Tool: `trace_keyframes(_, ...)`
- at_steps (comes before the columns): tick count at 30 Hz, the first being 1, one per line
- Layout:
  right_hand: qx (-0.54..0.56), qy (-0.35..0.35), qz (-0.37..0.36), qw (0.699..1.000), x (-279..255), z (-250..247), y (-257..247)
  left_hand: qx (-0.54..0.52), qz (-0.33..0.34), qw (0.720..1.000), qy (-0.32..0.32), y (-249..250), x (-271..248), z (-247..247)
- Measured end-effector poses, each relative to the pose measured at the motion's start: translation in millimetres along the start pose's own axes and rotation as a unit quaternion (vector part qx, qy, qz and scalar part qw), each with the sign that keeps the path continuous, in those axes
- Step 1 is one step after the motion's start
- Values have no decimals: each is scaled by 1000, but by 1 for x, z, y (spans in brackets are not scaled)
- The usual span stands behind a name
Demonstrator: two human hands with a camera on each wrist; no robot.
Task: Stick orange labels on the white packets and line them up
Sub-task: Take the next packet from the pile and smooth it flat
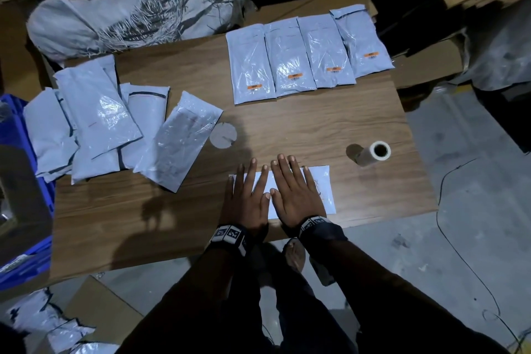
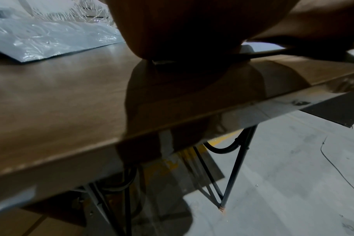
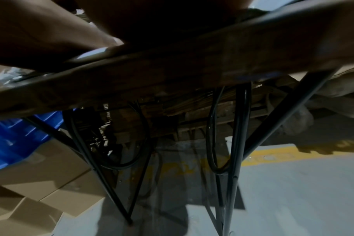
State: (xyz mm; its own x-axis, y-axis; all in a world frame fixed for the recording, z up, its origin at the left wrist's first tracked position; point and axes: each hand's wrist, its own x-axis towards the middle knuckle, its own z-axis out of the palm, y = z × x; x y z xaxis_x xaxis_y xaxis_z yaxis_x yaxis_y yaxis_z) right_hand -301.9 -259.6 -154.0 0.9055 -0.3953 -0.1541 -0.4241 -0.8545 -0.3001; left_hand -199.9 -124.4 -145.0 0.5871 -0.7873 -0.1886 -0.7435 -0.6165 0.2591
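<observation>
A white packet [image 1: 323,187] lies flat near the front edge of the wooden table [image 1: 301,129]. My left hand [image 1: 248,192] and right hand [image 1: 293,185] both press on it with straight, spread fingers, side by side. Several white packets with orange labels [image 1: 295,75] lie in a row [image 1: 307,57] at the back right. A loose heap of unlabelled packets [image 1: 97,121] covers the table's left side. The label roll [image 1: 373,152] lies on its side to the right of my hands. In the left wrist view my palm [image 2: 182,28] rests on the table, dark and close.
A round white paper disc [image 1: 223,135] lies mid-table. A frayed woven sack [image 1: 129,17] sits behind the table, a blue crate [image 1: 17,181] at the left, cardboard [image 1: 94,313] on the floor. Black table legs [image 3: 236,143] show underneath.
</observation>
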Motion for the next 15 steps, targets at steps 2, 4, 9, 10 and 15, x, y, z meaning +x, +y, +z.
trace_keyframes(2,-3,-11,0,1000,-1,-4,5,-2,8,1000,-8,-2,0,-2)
trace_keyframes(4,-1,-25,9,1000,-3,-8,15,-3,14,1000,-22,-4,2,-4)
trace_keyframes(9,6,-40,45,998,-14,-18,46,-26,40,998,-39,-17,-1,-16)
trace_keyframes(10,5,-45,44,998,-15,-22,49,-41,43,997,-42,-19,-1,-22)
trace_keyframes(15,-20,-16,-8,1000,-7,-56,36,-10,71,997,-32,-11,10,-50)
